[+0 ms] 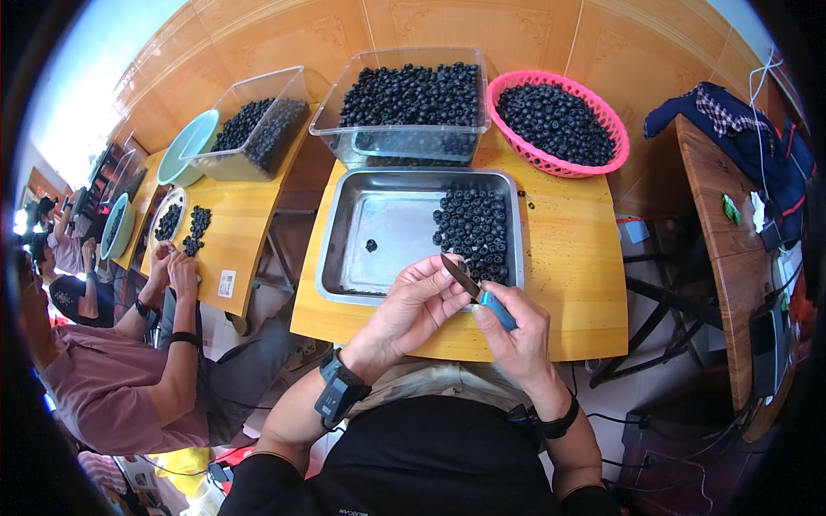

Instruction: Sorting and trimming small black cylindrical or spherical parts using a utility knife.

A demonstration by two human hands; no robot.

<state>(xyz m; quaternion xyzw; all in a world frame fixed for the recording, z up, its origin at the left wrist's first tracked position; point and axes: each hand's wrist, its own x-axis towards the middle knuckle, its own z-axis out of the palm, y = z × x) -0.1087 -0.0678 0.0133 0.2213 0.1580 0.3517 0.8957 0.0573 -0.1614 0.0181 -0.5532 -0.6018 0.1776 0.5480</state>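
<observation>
My right hand grips a small knife by its blue handle, with the dark blade pointing up and left. The fingers of my left hand are pinched together beside the blade. What they hold is too small and covered to make out. Both hands are over the near edge of a metal tray. Dark round berries, like blueberries, fill the tray's right side, and one lone berry sits at its left.
Behind the tray stand a clear plastic bin of berries and a pink basket of them. At the left table, a co-worker's hands work near a plate and loose berries. A wooden side table stands at right.
</observation>
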